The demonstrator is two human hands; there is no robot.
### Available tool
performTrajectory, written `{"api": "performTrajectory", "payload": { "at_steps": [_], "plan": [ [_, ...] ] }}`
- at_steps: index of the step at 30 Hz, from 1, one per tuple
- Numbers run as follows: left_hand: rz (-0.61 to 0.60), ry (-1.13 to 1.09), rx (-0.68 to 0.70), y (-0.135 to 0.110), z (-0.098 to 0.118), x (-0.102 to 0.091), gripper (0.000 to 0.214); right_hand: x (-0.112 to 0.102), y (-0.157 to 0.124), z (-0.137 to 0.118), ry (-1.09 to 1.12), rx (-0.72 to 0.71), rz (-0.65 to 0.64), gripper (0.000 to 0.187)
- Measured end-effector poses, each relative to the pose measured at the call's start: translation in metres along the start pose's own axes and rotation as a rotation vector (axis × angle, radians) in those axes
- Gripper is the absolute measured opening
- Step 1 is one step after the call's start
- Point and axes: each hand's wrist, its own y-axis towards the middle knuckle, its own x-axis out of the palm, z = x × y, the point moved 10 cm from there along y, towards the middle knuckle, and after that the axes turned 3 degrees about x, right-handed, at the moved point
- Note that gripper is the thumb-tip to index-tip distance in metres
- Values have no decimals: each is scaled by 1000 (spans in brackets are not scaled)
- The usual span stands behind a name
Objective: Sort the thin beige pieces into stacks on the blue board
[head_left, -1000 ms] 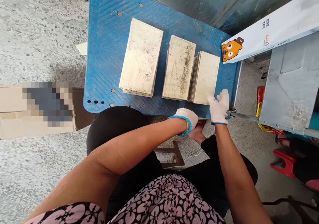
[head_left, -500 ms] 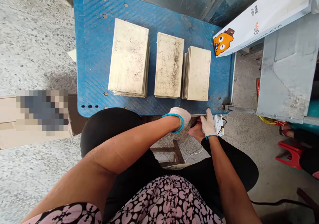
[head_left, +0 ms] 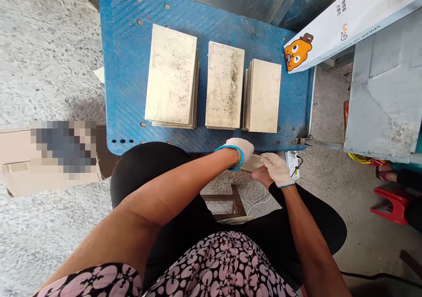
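Both my hands wear white knit gloves and meet just below the near edge of the blue plastic table [head_left: 132,68]. My left hand [head_left: 239,149] grips one end of a thin pale plate [head_left: 252,162]. My right hand [head_left: 277,169] is closed on the other end of that plate. Three stacks of similar pale, scuffed rectangular plates lie on the table: a left stack [head_left: 172,77], a middle stack [head_left: 224,86] and a right stack [head_left: 263,95]. The plate in my hands is mostly hidden by the gloves.
A white carton with an orange cartoon figure [head_left: 332,24] leans over the table's far right corner. A grey metal machine housing [head_left: 382,94] stands at right, with a red stool [head_left: 391,207] below. A cardboard box [head_left: 20,160] lies left. A power strip [head_left: 292,163] sits on the floor.
My right hand has come back from the right stack on the table to below the edge and closed on the plate that my left hand holds. The plate now shows between the gloves.
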Motion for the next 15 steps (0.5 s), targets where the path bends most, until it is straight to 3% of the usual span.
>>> {"api": "performTrajectory", "payload": {
  "at_steps": [4,9,15],
  "plan": [
    [34,-137,116,-3,4,-14,39,-39,-8,-39,154,-75,-8,29],
    [288,-596,223,-7,0,-45,30,-102,-11,-72,213,-119,164,29],
    [587,-842,185,-14,-15,-64,34,-117,-5,-95,321,-121,338,31]
  ]
}}
